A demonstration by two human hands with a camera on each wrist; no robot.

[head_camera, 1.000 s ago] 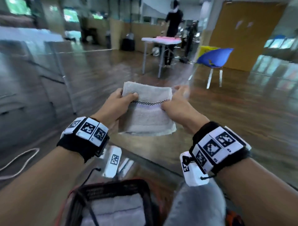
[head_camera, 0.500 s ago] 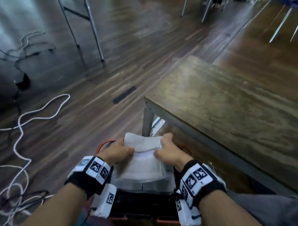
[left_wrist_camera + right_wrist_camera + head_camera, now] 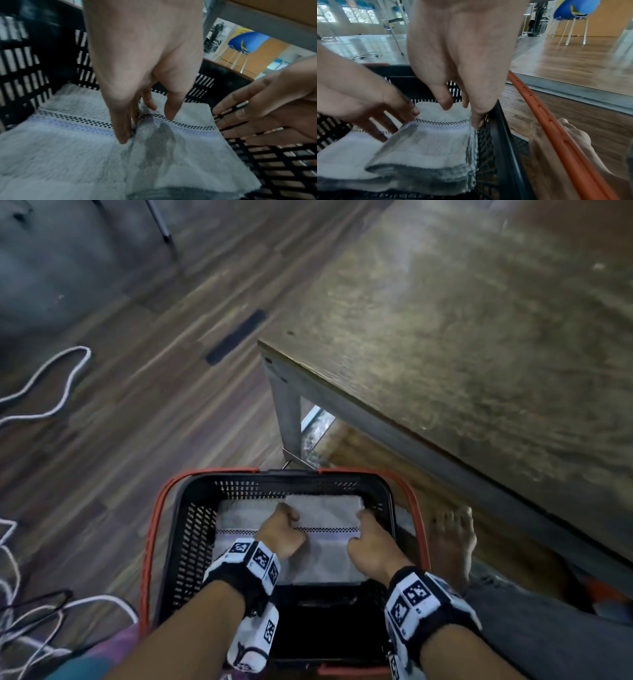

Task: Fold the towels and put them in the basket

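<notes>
A black plastic basket with orange handles stands on the floor below me. A folded white towel with a checked band lies in its right half, beside another folded towel on the left. My left hand holds the right towel's left edge, thumb on top and fingers down in the seam between the towels. My right hand holds its right edge, fingers wedged against the basket wall. The near end of the basket floor is dark.
A wooden table with a grey leg stands just beyond and right of the basket. My bare foot rests beside the right handle. White cables trail over the floor on the left. A blue chair stands far off.
Both hands have brought the folded towel down from chest height into the basket, next to the towel lying there. My view has tipped down from the room to the floor.
</notes>
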